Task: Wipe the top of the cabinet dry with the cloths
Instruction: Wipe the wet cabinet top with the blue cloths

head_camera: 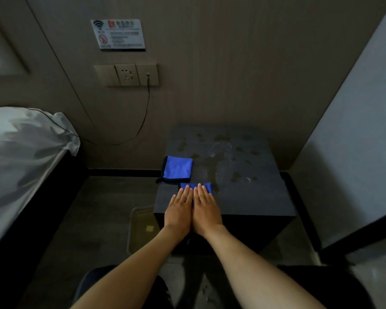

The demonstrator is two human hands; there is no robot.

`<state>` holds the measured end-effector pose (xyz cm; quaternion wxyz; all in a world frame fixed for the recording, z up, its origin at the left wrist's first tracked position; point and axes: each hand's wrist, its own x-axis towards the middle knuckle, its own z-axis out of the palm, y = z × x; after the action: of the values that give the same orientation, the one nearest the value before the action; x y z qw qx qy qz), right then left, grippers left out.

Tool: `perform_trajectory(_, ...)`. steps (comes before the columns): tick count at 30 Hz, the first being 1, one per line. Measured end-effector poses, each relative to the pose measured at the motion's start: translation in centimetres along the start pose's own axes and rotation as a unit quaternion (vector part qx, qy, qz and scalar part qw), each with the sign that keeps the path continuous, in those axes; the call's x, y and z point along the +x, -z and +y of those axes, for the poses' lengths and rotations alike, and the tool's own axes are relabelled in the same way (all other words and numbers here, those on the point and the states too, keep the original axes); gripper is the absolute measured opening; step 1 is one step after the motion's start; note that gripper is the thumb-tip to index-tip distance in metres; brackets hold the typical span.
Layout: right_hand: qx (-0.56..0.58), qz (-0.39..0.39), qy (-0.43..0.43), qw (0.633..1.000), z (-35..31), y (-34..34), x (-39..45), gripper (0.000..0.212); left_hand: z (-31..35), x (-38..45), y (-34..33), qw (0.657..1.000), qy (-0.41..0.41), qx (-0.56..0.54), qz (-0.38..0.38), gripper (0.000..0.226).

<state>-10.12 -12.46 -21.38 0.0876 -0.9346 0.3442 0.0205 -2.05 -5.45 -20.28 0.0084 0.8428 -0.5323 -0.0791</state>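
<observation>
Both hands lie flat, fingers extended and side by side, the left hand [179, 211] and right hand [206, 209] pressing a small folded blue cloth [206, 186] onto the near-left part of the dark square cabinet top [243, 197], gripping nothing. A second blue cloth with black edging [177, 168] lies just beyond, at the left edge. Water blotches [223, 139] spread across the far half. A white-sheeted bed [20, 152] stands well to the left; a black cable [143, 117] hangs from the beige wall socket [126, 74].

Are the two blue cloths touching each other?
Cannot tell. In the head view, the far cloth and near cloth corners meet too closely to show contact or gap.
</observation>
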Motion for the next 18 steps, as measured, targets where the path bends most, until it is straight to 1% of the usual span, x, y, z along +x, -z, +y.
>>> perform_trajectory(4, 0.001, -0.007, -0.011, 1.000, 4.3, 0.8, -0.5, 0.067, 4.2, 1.5, 0.0, 1.000, -0.012, 0.015, -0.010, 0.070)
perform_trajectory(9, -0.003, 0.005, -0.039, 0.999, 10.3, 1.5, -1.6, 0.069, 9.8, 4.0, -0.1, 0.998, -0.044, 0.039, -0.021, 0.076)
perform_trajectory(12, 0.020, 0.000, -0.054, 0.998, 13.5, 2.2, -1.9, 0.068, 12.9, 5.4, -0.2, 0.997, -0.053, 0.048, -0.024, 0.075)
perform_trajectory(18, 0.019, 0.009, -0.072, 0.997, 18.9, 2.5, -2.2, 0.069, 18.1, 7.6, -0.3, 0.995, -0.076, 0.065, -0.027, 0.076)
